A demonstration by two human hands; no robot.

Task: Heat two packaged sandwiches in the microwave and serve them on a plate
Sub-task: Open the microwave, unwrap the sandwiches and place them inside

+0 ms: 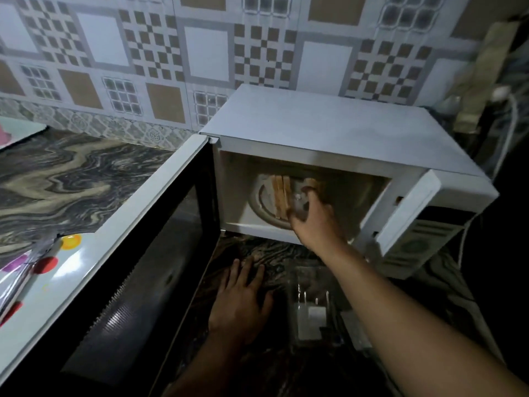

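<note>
A white microwave (pixel 329 130) stands on the marble counter with its door (pixel 137 270) swung wide open to the left. Inside, a sandwich (pixel 282 196) stands on edge on the round turntable (pixel 257 202). My right hand (pixel 313 222) reaches into the cavity and grips a second sandwich (pixel 312 183) just right of the first one. My left hand (pixel 240 302) rests flat on the counter in front of the microwave, fingers spread, holding nothing. An empty clear plastic sandwich package (pixel 312 308) lies on the counter below my right forearm.
A white plate with coloured dots (pixel 61 270) sits at the left behind the open door, with clear wrapping (pixel 25 270) on it. A patterned tile wall runs behind. Cables and a plug (pixel 501 94) hang at the right of the microwave.
</note>
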